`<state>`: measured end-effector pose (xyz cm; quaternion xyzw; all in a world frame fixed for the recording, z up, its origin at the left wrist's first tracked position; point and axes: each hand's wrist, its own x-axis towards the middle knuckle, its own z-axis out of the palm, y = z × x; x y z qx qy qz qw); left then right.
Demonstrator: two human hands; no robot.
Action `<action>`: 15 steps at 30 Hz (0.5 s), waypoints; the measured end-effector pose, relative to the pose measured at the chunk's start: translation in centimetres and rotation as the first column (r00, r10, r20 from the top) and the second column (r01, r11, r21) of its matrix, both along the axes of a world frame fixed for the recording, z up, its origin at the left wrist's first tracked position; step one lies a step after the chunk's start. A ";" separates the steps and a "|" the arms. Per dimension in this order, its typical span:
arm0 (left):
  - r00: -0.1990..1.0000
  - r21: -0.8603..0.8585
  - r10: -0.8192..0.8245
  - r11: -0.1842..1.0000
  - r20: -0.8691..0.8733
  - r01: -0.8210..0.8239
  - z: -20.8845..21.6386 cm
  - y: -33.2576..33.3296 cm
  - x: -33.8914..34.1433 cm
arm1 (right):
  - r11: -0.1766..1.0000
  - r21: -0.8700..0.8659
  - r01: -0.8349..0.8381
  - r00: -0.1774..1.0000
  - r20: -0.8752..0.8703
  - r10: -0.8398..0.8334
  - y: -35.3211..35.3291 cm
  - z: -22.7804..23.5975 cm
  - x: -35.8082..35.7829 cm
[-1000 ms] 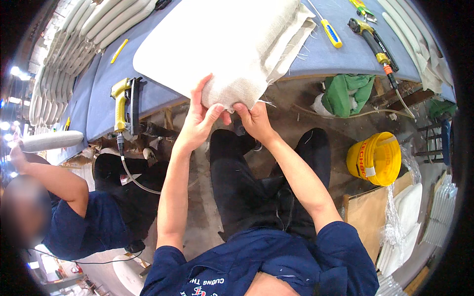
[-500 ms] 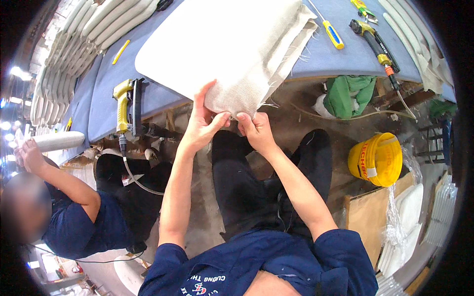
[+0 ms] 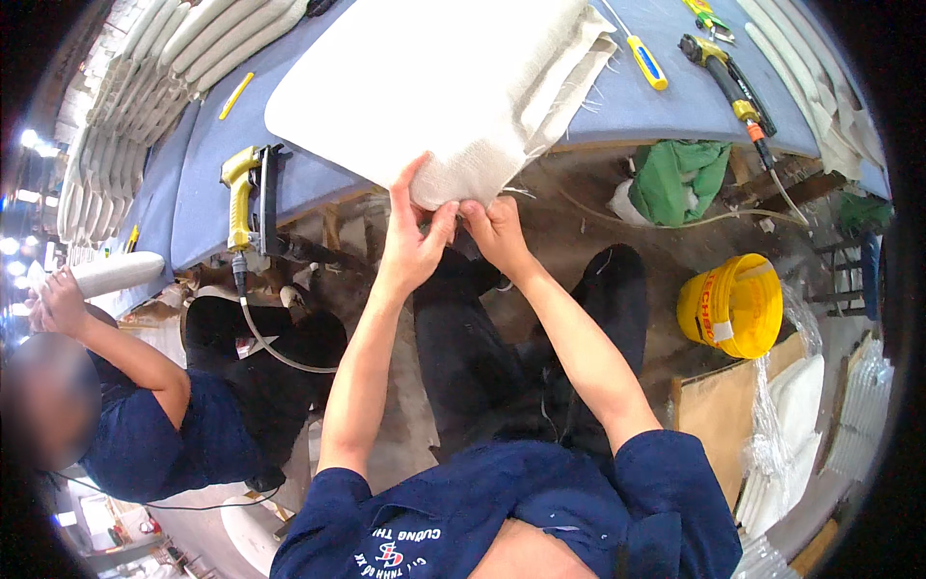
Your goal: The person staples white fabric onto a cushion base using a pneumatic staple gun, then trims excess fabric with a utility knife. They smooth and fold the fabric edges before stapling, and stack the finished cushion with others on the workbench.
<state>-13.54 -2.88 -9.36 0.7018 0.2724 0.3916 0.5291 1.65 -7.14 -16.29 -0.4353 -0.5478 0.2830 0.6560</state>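
Note:
A pale panel [image 3: 376, 87] with rounded corners lies on the blue padded table [image 3: 318, 183], its near corner sticking out past the edge toward me. Beige woven fabric [image 3: 468, 164] wraps over its right side, with frayed threads along the border. My left hand [image 3: 417, 232] grips the fabric at that near corner, thumb in front and index finger stretched up over the panel. Right beside it, my right hand [image 3: 497, 232] pinches the fabric edge between thumb and fingers. The two thumbs nearly touch. The fabric's underside is hidden.
Staple guns [image 3: 241, 198] [image 3: 723, 77] with air hoses lie left and right on the table. A screwdriver [image 3: 646, 63] and a yellow cutter [image 3: 236, 96] lie there too. Stacked covered pads [image 3: 116, 145] stand left. A yellow bucket [image 3: 730, 307] is right; a co-worker [image 3: 174, 415] sits left.
Both my hands have moved slightly up and to the right along the fabric corner, still gripping it. The panel stays nearly in place.

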 end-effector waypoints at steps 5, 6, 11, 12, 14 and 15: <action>0.954 -0.094 -0.037 0.993 0.296 0.068 -0.1 0.0 0.4 | 0.993 -0.017 -0.116 0.991 -0.066 0.114 -0.5 2.0 0.6; 0.954 -0.104 -0.030 0.992 0.300 0.064 -0.3 0.1 0.5 | 0.983 -0.108 -0.150 0.987 -0.080 0.142 -0.8 2.0 1.1; 0.965 -0.104 -0.005 0.994 0.262 0.034 -0.4 0.3 0.6 | 0.965 -0.224 -0.136 0.964 -0.254 0.077 -2.5 4.2 1.1; 0.967 -0.104 -0.012 0.994 0.256 0.040 -0.3 0.3 0.4 | 0.993 -0.100 -0.058 0.949 -0.313 0.023 -2.6 5.5 0.3; 0.969 -0.098 -0.034 0.993 0.246 0.059 -0.2 0.6 0.5 | 1.000 -0.007 -0.016 0.942 -0.334 0.012 -2.6 6.9 -0.4; 0.973 -0.054 -0.051 0.996 0.224 0.065 -0.5 0.7 0.3 | 0.997 -0.041 -0.062 0.951 -0.306 0.046 -2.6 6.8 -0.3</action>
